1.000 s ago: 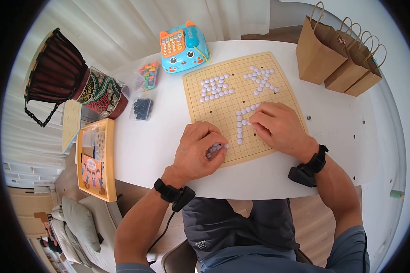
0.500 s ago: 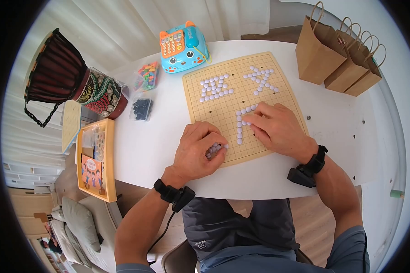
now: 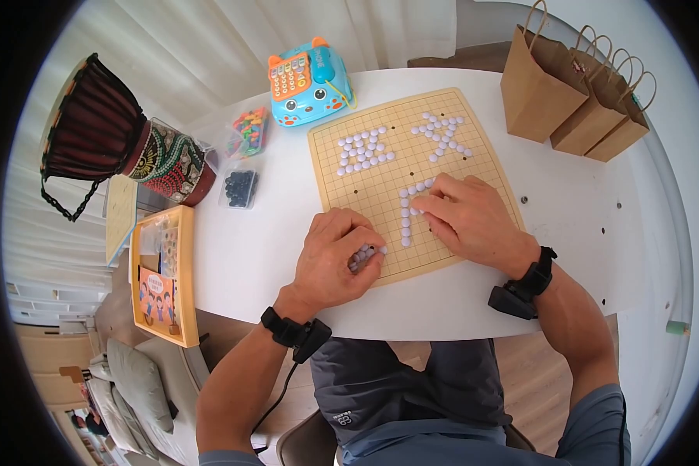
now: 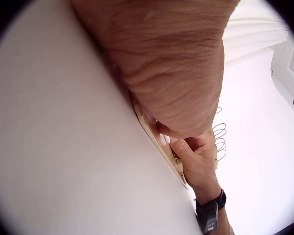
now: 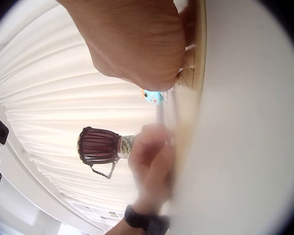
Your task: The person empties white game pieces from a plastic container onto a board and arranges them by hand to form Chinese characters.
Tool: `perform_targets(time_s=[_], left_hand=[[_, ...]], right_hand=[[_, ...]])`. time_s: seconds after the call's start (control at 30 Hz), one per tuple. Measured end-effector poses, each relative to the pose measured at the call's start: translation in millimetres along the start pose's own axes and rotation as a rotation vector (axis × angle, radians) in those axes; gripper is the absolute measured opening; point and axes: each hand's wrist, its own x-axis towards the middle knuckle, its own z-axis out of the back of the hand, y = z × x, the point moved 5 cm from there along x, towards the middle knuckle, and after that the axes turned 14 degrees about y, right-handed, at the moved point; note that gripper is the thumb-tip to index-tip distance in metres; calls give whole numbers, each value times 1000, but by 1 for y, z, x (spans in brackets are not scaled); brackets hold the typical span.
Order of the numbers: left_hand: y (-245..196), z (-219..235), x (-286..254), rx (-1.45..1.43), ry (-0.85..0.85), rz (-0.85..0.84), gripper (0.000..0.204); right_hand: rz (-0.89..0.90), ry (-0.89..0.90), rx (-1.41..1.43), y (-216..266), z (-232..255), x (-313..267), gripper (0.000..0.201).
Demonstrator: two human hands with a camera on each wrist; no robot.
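A wooden grid board [image 3: 380, 202] lies on the white table with white pieces in several groups: one block [image 3: 363, 151] at upper left, a crossing figure [image 3: 443, 136] at upper right, and an angled line [image 3: 405, 221] lower down. In the head view my left hand [image 3: 338, 260] rests at the board's lower left, its fingers curled round several white pieces [image 3: 363, 255]. My right hand [image 3: 478, 217] has thumb and index finger at a white piece [image 3: 416, 210] beside the angled line; the fingertips partly hide it. The left wrist view shows white pieces [image 4: 165, 139] near the left fingers.
Behind the board stands a blue toy phone [image 3: 309, 85]. Boxes of coloured pieces [image 3: 250, 132] and black pieces [image 3: 239, 188] lie to the left, near a drum [image 3: 144, 140]. Paper bags [image 3: 544, 85] stand at the back right; a wooden tray [image 3: 185, 272] is at far left.
My right fingertips have shifted slightly left and up to the short row beside the angled line. The left hand keeps its hold on the pieces. The head view has shifted slightly.
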Motion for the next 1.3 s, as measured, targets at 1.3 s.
perform_targets(time_s=[1.3], left_hand=[[0,2,2,-56,39,-20,24]], right_hand=[[317,140,-25,46,-19,-7,10]])
